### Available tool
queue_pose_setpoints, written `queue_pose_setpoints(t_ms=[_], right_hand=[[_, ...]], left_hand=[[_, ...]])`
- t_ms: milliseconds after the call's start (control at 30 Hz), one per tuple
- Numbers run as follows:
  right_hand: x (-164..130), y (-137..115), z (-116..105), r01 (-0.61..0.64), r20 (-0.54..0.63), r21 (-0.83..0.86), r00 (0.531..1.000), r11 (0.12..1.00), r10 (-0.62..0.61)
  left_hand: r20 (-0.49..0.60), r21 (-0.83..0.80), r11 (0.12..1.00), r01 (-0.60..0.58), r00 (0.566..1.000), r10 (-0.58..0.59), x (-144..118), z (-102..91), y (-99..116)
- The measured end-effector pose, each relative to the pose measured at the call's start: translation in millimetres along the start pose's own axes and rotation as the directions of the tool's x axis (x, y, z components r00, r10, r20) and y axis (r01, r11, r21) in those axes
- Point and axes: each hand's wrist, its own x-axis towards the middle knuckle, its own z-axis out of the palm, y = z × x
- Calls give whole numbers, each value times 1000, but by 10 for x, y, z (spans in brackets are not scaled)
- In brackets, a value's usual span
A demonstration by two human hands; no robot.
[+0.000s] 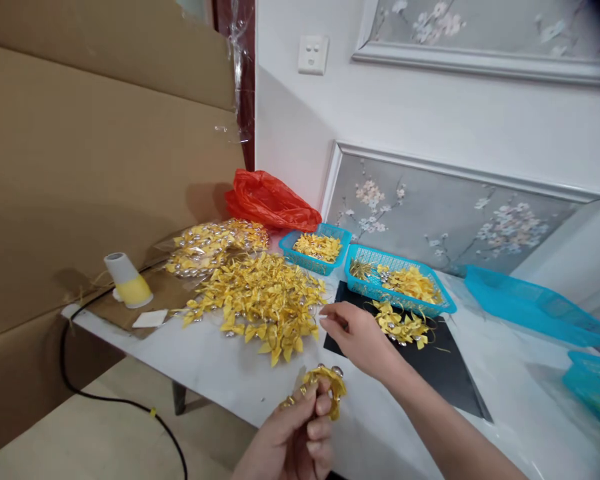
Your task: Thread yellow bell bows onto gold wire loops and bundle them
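Left hand (300, 433) closed round bunch of gold ribbon bows (325, 387), held near table (220, 367) edge. Right hand (353, 333) stretched to loose bow pile (260, 300), fingers pinched, nothing clearly gripped. Probably best if one bow is picked by its stem, bunch kept tight.

Open: bare white table (205, 363) in front of the yellow bow pile (263, 300).
Right side: black mat (447, 373) mostly bare.
Blocked: two blue baskets (397, 280) behind the mat.
Far right: more baskets, probably crowded; blurred.
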Motion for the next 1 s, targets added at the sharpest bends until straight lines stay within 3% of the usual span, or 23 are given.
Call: queue_pose_setpoints(t_ms=[133, 267, 467, 600, 800, 900, 1000], right_hand=[[193, 41, 228, -86, 71, -24, 994, 996, 88], [233, 99, 285, -137, 130, 10, 982, 990, 135], [85, 148, 85, -141, 120, 182, 985, 973, 121], [-145, 19, -94, -118, 110, 275, 990, 954, 90], [-510, -250, -183, 28, 66, 240, 997, 970, -46], [-638, -267, -149, 180, 52, 155, 981, 971, -190], [-727, -236, -107, 243, 35, 84, 969, 966, -246]], left_hand=[[-8, 29, 1000, -3, 1000, 3, -30, 2, 16], [-38, 27, 1000, -1, 999, 2, -48, 10, 27], [-104, -24, 999, -23, 994, 21, -14, 11, 11], [-148, -22, 997, -73, 987, 69, 5, 45, -16], [-179, 41, 991, -125, 975, 131, 14, 100, -69], [-173, 34, 993, -116, 978, 121, 10, 104, -83], [-172, 11, 995, -104, 980, 104, 18, 87, -94]])
